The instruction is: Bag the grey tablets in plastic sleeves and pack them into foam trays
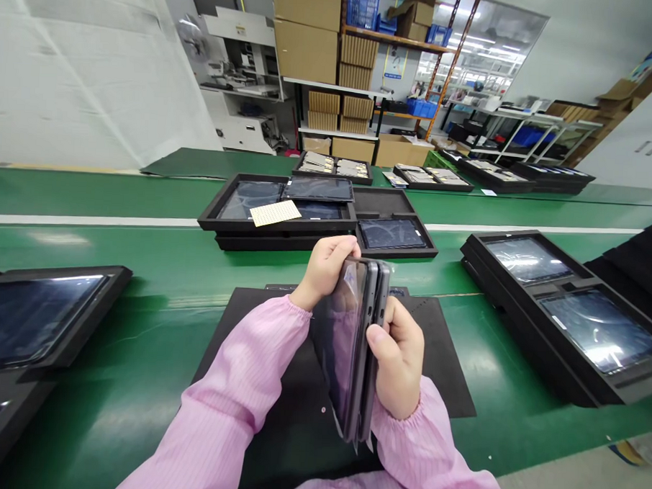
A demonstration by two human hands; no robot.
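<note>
I hold a dark grey tablet [354, 347] on edge above a black mat [439, 365], its screen side facing left. My right hand [400, 356] wraps round its right side, thumb on the edge. My left hand [328, 266] is closed on the tablet's top corner, fingertips pinching a clear film [349, 278] there. Both sleeves are pink.
Black trays with tablets lie on the green bench: a stack ahead [283, 228] with a perforated paper sheet [275, 213], one at the right [572, 306], one at the left [36, 318]. More trays [431, 178], cardboard boxes and shelving stand behind.
</note>
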